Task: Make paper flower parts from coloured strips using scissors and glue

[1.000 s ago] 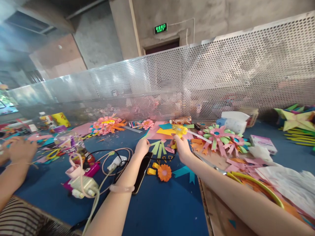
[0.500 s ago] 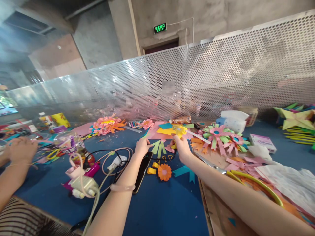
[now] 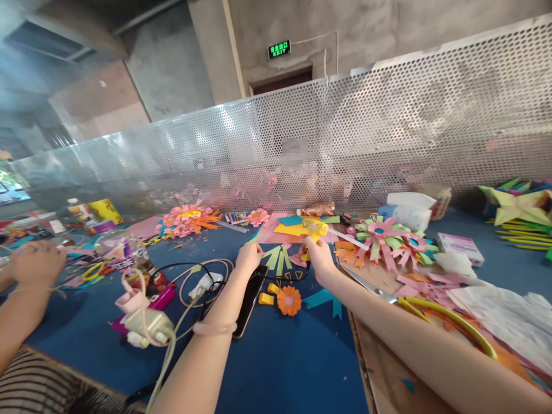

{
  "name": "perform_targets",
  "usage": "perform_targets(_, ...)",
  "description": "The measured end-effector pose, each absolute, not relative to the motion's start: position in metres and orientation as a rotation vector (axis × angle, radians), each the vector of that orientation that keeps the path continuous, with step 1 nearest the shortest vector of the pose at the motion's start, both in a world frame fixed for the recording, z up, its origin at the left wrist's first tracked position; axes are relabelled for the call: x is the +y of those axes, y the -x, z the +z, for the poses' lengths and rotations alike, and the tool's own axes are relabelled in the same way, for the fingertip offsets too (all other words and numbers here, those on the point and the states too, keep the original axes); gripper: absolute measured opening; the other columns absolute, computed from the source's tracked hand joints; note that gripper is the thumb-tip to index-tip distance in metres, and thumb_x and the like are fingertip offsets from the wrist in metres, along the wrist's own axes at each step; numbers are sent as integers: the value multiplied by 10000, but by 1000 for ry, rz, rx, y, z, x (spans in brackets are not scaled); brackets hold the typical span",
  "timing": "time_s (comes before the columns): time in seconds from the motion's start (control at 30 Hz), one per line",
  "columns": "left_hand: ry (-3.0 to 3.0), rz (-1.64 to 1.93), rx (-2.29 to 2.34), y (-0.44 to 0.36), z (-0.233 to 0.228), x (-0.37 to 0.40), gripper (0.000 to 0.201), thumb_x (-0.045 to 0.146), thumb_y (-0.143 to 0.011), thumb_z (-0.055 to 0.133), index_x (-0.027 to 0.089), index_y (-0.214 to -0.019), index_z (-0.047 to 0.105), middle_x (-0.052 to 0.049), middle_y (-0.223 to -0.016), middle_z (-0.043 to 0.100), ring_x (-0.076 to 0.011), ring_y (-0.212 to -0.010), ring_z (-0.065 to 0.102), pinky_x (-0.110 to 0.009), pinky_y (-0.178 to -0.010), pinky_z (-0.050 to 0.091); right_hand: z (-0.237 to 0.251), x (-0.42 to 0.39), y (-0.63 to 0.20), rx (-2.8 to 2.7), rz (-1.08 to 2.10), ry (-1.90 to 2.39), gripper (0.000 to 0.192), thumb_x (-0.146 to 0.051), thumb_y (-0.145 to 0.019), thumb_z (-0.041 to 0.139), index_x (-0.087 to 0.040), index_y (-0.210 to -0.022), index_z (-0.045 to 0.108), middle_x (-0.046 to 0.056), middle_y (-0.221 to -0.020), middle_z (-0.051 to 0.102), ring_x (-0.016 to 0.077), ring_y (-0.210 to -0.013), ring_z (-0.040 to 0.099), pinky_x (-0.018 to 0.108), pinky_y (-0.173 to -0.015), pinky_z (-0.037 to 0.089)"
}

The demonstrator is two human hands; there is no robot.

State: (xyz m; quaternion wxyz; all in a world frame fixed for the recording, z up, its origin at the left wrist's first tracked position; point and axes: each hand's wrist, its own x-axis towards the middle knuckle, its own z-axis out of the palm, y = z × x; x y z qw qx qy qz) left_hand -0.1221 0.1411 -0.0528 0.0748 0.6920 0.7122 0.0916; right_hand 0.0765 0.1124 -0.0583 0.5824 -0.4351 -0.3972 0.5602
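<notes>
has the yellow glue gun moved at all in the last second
No, not visibly: the yellow glue gun in the right hand keeps about the same place against the perforated metal screen behind it.

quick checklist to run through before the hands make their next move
1. Glue gun in grip: ok, held in the right hand.
2. Stick in the gun: ok, a white stick juts from it.
3. Left hand holding something: cannot tell, its fingertips are near the pale green strips.
4. Phone well away from the left forearm: not ok, it appears right beside it.
5. Scissors clear of the right forearm: cannot tell, they run close together in this view.
</notes>
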Motion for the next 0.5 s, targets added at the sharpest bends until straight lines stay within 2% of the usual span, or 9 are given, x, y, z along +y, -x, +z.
perform_targets(0.3, -2115, 320, 2096, 125, -53, 144, 268, 301, -880, 524, 161, -1105, 558, -80, -1114, 578, -192, -950, 585, -386, -807, 497, -64, 118, -78, -938, 1275, 1006, 238, -306, -896, 523, -129, -1050, 562, 39, -936, 614, 126, -727, 609, 280, -624, 525)
perform_targets(0.5, -2155, 508, 1993, 115, -53, 146, 276, 309, -879, 523, 150, -1102, 559, -83, -1117, 578, -197, -958, 582, -402, -820, 491, -64, 116, -78, -969, 1269, 1015, 245, -317, -896, 520, -132, -1050, 564, 38, -937, 614, 129, -733, 610, 284, -628, 526)
